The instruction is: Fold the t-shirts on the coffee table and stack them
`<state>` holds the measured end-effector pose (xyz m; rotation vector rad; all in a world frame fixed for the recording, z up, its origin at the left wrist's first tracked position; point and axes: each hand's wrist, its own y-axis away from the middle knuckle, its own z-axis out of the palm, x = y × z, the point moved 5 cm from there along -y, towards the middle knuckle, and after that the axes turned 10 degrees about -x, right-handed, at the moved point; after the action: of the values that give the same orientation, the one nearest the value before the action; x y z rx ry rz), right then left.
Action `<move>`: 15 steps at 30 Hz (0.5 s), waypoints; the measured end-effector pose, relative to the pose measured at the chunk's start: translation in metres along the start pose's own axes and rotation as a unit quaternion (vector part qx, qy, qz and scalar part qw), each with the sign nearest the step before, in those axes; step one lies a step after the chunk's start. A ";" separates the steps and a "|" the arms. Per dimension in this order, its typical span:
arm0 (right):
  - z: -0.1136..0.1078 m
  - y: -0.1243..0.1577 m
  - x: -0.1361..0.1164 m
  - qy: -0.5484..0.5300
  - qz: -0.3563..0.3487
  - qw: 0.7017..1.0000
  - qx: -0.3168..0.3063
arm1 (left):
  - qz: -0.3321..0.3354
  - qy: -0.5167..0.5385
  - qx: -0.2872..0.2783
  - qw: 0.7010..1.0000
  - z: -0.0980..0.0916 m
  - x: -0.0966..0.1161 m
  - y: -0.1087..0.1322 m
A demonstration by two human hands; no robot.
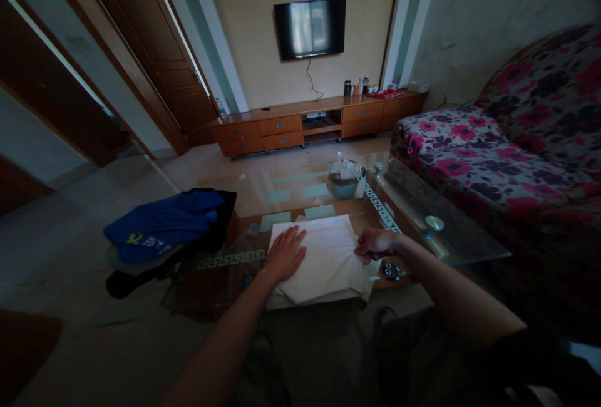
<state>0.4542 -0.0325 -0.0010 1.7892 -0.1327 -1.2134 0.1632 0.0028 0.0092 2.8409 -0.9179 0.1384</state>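
Note:
A white folded cloth, perhaps a garment, lies near the front edge of the glass coffee table, part of it hanging over that edge. Spread flat on its upper left part is my left hand, with the fingers stretched out. At the cloth's right edge, my right hand is closed in a pinch on the fabric, and small creases run from there. Just right of the cloth is a small dark object with two pale rings. The fingertips of my right hand are partly hidden.
Blue and black clothes lie in a pile at the table's left. A ribbed basket with crumpled white stuff shows toward the far side. Beyond stand a low wooden TV cabinet and, to the right, a flowered sofa.

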 end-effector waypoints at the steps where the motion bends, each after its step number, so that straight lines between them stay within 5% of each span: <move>1: 0.003 0.002 -0.001 0.005 0.006 1.000 -0.006 | -0.001 -0.001 -0.001 1.000 0.000 0.000 0.000; 15: 0.018 0.010 0.005 0.056 0.048 0.994 -0.084 | -0.003 0.001 -0.002 1.000 -0.003 0.002 0.000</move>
<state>0.4470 -0.0519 0.0017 1.6795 -0.0495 -1.0216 0.1651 0.0023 0.0126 2.8401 -0.9079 0.1385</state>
